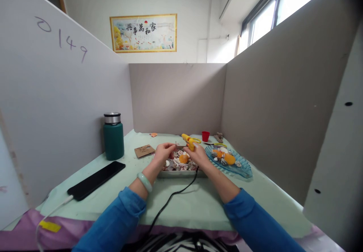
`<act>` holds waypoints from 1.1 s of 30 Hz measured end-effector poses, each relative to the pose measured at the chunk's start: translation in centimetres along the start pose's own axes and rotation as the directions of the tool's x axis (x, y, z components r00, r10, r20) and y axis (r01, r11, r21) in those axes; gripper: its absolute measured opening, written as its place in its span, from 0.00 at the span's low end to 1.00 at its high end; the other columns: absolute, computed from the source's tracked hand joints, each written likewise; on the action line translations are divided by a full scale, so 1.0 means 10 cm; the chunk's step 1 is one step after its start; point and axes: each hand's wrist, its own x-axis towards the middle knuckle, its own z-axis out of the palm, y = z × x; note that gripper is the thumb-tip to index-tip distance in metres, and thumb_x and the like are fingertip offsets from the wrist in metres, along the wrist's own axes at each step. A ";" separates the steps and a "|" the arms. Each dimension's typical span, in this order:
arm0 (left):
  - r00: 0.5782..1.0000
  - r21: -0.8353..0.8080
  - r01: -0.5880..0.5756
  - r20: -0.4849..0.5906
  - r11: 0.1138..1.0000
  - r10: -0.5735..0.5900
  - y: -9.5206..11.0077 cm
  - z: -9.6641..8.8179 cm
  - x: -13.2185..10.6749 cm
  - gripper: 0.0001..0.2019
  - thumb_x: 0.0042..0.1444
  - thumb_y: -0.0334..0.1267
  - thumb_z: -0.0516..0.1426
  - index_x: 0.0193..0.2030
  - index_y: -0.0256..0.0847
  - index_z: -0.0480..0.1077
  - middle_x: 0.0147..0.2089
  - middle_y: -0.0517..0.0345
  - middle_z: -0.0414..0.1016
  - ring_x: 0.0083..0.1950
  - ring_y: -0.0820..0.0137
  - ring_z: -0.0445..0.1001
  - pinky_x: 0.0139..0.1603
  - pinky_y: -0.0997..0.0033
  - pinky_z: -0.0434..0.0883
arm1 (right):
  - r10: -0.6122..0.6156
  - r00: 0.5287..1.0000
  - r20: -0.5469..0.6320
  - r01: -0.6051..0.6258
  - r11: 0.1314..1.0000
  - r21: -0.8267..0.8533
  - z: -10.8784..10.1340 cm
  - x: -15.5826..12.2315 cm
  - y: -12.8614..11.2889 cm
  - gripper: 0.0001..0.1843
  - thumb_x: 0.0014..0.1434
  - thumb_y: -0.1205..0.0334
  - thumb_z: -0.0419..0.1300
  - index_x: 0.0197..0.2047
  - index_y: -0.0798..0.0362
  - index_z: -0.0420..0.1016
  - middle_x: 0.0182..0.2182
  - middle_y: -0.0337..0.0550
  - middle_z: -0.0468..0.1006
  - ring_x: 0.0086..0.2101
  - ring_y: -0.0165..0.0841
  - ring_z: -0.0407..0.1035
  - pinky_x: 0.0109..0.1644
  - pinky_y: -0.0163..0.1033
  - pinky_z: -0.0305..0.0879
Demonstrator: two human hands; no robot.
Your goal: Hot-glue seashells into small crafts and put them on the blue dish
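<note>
My right hand (pixel 198 154) is wrapped round a yellow glue gun (pixel 188 141), whose black cord (pixel 170 199) runs back toward me. My left hand (pixel 163 152) is closed in a pinch on a small piece I cannot make out, held close to the gun's tip. Both hands hover over a metal tray (pixel 176 174) filled with several seashells, one of them orange (pixel 183 158). A pale green bangle (pixel 144 182) sits on my left wrist. Both sleeves are blue.
A blue shell-shaped dish (pixel 244 168) with shells lies right of the tray. A green flask (pixel 113 136), a black phone (pixel 96 180) on a cable and a brown card (pixel 144 150) are on the left. A red cup (pixel 205 136) stands at the back. Partition walls enclose the desk.
</note>
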 end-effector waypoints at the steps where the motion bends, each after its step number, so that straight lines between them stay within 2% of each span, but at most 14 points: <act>1: 0.999 -0.008 -0.016 -0.037 1.000 0.016 -0.02 -0.01 0.02 0.16 0.44 0.47 0.62 0.33 0.34 0.72 0.24 0.58 0.72 0.16 0.78 0.64 0.18 0.77 0.63 | 0.005 1.000 0.022 -0.002 0.989 -0.148 -0.03 0.02 0.02 0.14 0.52 0.53 0.57 0.38 0.52 0.72 0.31 0.45 0.77 0.33 0.37 0.71 0.34 0.37 0.61; 3: 0.995 -0.018 -0.040 -0.089 0.999 0.038 -0.04 -0.03 0.05 0.17 0.43 0.47 0.62 0.33 0.35 0.72 0.26 0.57 0.73 0.16 0.79 0.64 0.18 0.77 0.62 | 0.057 0.991 0.123 -0.005 0.921 -0.390 -0.09 0.03 0.03 0.14 0.51 0.52 0.58 0.38 0.52 0.73 0.35 0.47 0.78 0.37 0.40 0.71 0.35 0.37 0.60; 5: 0.994 -0.021 -0.047 -0.104 0.999 0.045 -0.05 -0.03 0.06 0.17 0.43 0.48 0.62 0.33 0.35 0.72 0.27 0.57 0.74 0.16 0.79 0.64 0.17 0.77 0.62 | 0.113 0.972 0.206 0.020 0.835 -0.550 -0.13 0.02 0.02 0.17 0.50 0.50 0.59 0.39 0.52 0.73 0.37 0.50 0.78 0.38 0.41 0.72 0.34 0.38 0.59; 8: 0.995 -0.029 -0.051 -0.085 0.998 0.049 -0.02 -0.01 0.03 0.17 0.44 0.47 0.61 0.34 0.34 0.72 0.27 0.57 0.73 0.16 0.79 0.63 0.17 0.76 0.62 | 0.146 0.954 0.260 0.064 0.750 -0.658 -0.16 -0.02 -0.02 0.21 0.49 0.48 0.60 0.43 0.52 0.73 0.40 0.52 0.77 0.39 0.43 0.72 0.34 0.38 0.59; 10: 0.997 -0.038 -0.046 -0.066 0.998 0.043 0.01 0.00 0.01 0.17 0.43 0.46 0.62 0.34 0.33 0.73 0.27 0.57 0.73 0.16 0.79 0.64 0.18 0.76 0.62 | 0.137 0.939 0.317 0.112 0.746 -0.656 -0.18 -0.02 -0.03 0.24 0.47 0.48 0.62 0.45 0.51 0.73 0.41 0.51 0.77 0.39 0.42 0.71 0.34 0.38 0.59; 13: 0.999 -0.042 -0.026 -0.040 0.999 0.024 0.03 0.00 -0.01 0.17 0.42 0.44 0.63 0.36 0.33 0.74 0.26 0.57 0.73 0.17 0.79 0.64 0.19 0.76 0.63 | 0.102 0.898 0.428 0.182 0.800 -0.572 -0.24 0.02 0.02 0.27 0.44 0.45 0.64 0.46 0.49 0.73 0.41 0.47 0.77 0.40 0.41 0.71 0.35 0.36 0.59; 15: 1.000 -0.034 -0.016 -0.024 0.999 0.015 0.04 0.00 -0.02 0.18 0.41 0.43 0.63 0.37 0.33 0.74 0.24 0.57 0.73 0.17 0.78 0.64 0.19 0.76 0.63 | 0.085 0.887 0.455 0.174 0.850 -0.498 -0.28 0.06 0.05 0.27 0.44 0.44 0.63 0.45 0.50 0.74 0.40 0.46 0.78 0.39 0.39 0.70 0.35 0.36 0.59; 17: 1.000 -0.022 -0.012 -0.004 1.000 0.012 0.04 0.01 -0.03 0.17 0.41 0.42 0.63 0.37 0.32 0.75 0.21 0.59 0.71 0.17 0.78 0.64 0.20 0.77 0.62 | 0.045 0.913 0.406 0.146 0.893 -0.426 -0.32 0.10 0.05 0.22 0.48 0.45 0.61 0.41 0.51 0.76 0.36 0.45 0.78 0.35 0.36 0.70 0.34 0.35 0.58; 20: 0.999 -0.003 -0.009 0.040 1.000 0.009 0.06 0.01 -0.05 0.16 0.42 0.42 0.63 0.37 0.33 0.75 0.16 0.62 0.67 0.18 0.77 0.63 0.21 0.77 0.63 | -0.100 0.964 0.245 0.163 0.955 -0.248 -0.33 0.10 -0.01 0.15 0.53 0.51 0.57 0.35 0.53 0.77 0.30 0.43 0.78 0.30 0.33 0.68 0.34 0.35 0.58; 23: 0.997 0.007 -0.020 0.080 1.000 0.019 0.07 0.02 -0.06 0.16 0.42 0.42 0.63 0.37 0.33 0.76 0.16 0.62 0.67 0.18 0.76 0.64 0.22 0.76 0.63 | -0.194 0.968 0.157 0.196 0.981 0.007 -0.29 0.07 -0.11 0.12 0.55 0.55 0.55 0.33 0.53 0.76 0.27 0.41 0.76 0.28 0.31 0.67 0.32 0.34 0.58; 28: 0.992 0.025 -0.072 0.101 0.997 0.069 0.06 0.02 -0.05 0.15 0.42 0.41 0.63 0.37 0.34 0.76 0.18 0.61 0.68 0.20 0.76 0.64 0.23 0.76 0.63 | -0.140 0.970 0.201 0.106 0.980 0.170 -0.19 0.02 -0.14 0.13 0.53 0.55 0.55 0.26 0.54 0.74 0.19 0.36 0.69 0.23 0.28 0.62 0.27 0.32 0.55; 33: 0.987 0.086 -0.123 0.116 0.989 0.113 0.06 0.04 -0.06 0.12 0.44 0.38 0.61 0.36 0.34 0.76 0.18 0.61 0.68 0.20 0.76 0.64 0.23 0.76 0.63 | -0.092 0.967 0.238 0.022 0.959 0.282 -0.13 0.03 -0.07 0.12 0.51 0.55 0.57 0.29 0.55 0.74 0.17 0.34 0.66 0.20 0.26 0.59 0.24 0.31 0.55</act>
